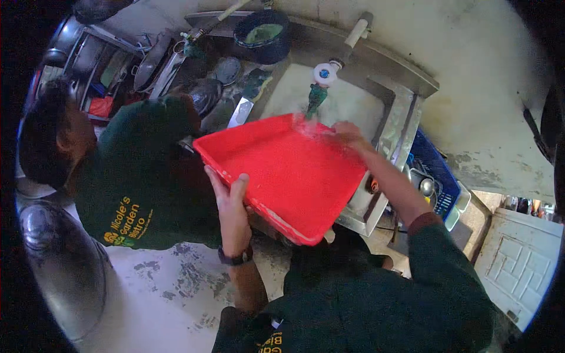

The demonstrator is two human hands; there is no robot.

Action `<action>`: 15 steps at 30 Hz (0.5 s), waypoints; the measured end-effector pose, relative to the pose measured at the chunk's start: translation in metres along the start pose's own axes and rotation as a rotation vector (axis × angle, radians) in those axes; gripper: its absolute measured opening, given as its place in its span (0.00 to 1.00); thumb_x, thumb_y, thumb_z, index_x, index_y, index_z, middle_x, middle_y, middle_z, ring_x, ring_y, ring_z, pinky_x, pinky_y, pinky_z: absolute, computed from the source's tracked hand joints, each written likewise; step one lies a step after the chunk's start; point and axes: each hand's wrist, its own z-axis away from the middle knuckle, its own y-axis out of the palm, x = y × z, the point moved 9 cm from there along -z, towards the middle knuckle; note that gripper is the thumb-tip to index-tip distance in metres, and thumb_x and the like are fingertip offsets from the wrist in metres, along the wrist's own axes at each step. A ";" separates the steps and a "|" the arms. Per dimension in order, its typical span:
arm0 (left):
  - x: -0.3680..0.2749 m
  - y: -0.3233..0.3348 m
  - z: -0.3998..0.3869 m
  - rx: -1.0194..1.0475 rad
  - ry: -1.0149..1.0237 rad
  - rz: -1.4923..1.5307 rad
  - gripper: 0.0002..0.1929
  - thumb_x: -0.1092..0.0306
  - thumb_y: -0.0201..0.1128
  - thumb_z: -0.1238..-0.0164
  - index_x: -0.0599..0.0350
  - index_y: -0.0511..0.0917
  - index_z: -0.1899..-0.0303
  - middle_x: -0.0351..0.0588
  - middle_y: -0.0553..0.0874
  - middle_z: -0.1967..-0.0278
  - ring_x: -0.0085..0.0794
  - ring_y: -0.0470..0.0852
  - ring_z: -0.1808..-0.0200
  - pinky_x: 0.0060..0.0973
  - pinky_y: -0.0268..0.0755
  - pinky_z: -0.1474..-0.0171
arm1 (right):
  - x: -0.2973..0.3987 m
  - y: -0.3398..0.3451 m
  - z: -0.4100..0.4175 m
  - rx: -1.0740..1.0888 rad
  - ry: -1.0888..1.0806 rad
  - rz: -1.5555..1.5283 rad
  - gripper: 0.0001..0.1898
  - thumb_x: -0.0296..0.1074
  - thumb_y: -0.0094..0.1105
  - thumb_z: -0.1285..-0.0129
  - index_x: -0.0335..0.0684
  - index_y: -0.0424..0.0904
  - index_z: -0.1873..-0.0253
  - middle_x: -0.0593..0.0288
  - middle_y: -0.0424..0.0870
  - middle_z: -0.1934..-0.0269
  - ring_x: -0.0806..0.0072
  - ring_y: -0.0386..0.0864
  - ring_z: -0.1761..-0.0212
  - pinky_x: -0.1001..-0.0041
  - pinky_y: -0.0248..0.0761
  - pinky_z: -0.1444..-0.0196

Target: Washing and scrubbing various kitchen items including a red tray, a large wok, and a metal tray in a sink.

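A red plastic tray [282,176] is held tilted over the front of a steel sink [326,99]. My left hand [233,212] grips its near left rim, with the thumb over the edge. At the tray's far right corner, my right hand [348,134] is blurred against the inner surface; whether it holds anything is hidden. Above that corner is a white tap [325,74] with a green cloth or mesh sleeve [317,98] hanging from its spout. Splashing water blurs the tray's corner beneath it.
A person in a green shirt [145,176] works close on my left. Behind the sink sits a dark tub [261,37]. To the right is a blue plastic basket [435,176] with utensils. A large metal vessel [66,269] stands at the lower left.
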 end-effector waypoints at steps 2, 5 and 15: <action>0.025 0.002 -0.010 0.169 -0.067 0.326 0.38 0.63 0.57 0.34 0.63 0.45 0.29 0.50 0.67 0.36 0.32 0.70 0.39 0.28 0.62 0.37 | -0.020 -0.012 0.006 0.060 -0.153 0.027 0.24 0.57 0.59 0.43 0.38 0.81 0.59 0.46 0.83 0.65 0.51 0.81 0.62 0.58 0.73 0.57; 0.055 0.010 -0.018 0.196 -0.264 0.487 0.25 0.61 0.56 0.34 0.60 0.65 0.38 0.47 0.77 0.45 0.33 0.78 0.46 0.32 0.70 0.43 | -0.060 -0.033 0.028 0.199 -0.267 0.125 0.24 0.55 0.59 0.42 0.36 0.79 0.54 0.44 0.82 0.62 0.50 0.80 0.59 0.58 0.72 0.53; 0.164 0.024 -0.107 0.542 -0.496 0.478 0.13 0.64 0.55 0.35 0.59 0.78 0.53 0.44 0.85 0.58 0.28 0.84 0.59 0.31 0.78 0.54 | -0.095 -0.160 0.100 0.057 0.111 -0.270 0.24 0.40 0.60 0.48 0.30 0.78 0.49 0.54 0.84 0.60 0.66 0.81 0.58 0.68 0.75 0.53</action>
